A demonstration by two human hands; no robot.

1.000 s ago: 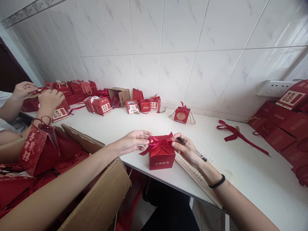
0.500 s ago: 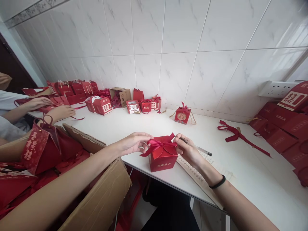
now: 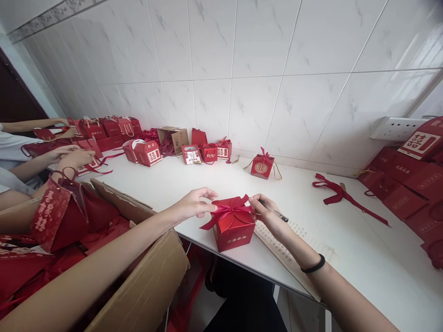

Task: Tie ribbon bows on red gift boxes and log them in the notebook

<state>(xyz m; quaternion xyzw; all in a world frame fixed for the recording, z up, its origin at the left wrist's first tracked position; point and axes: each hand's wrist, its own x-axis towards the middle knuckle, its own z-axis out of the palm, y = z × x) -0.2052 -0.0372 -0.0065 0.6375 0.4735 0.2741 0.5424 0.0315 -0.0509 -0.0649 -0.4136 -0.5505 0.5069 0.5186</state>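
A red gift box point(image 3: 235, 235) with gold characters on its front stands at the table's near edge. A dark red ribbon point(image 3: 230, 210) is tied in a bow over its folded top flaps. Left of the bow is my left hand point(image 3: 194, 203), fingers apart, the thumb touching or nearly touching the ribbon. My right hand point(image 3: 270, 214) is closed at the bow's right side, its fingertips against the ribbon's right end; whether they pinch it is unclear. A dark pen point(image 3: 282, 216) runs through the fingers of that hand.
A cardboard carton point(image 3: 148, 281) of red boxes sits left of my legs. Beyond stand a tied box point(image 3: 262, 167) and several others along the wall. A loose ribbon point(image 3: 337, 191) and stacked boxes point(image 3: 398, 184) are right; a printed strip point(image 3: 280, 253) lies under my right arm. Co-workers' hands point(image 3: 74, 157) work left.
My left fingers have spread and lifted off the bow. The pen in my right hand has shifted left, and the gift box has turned slightly. The co-workers' hands have moved.
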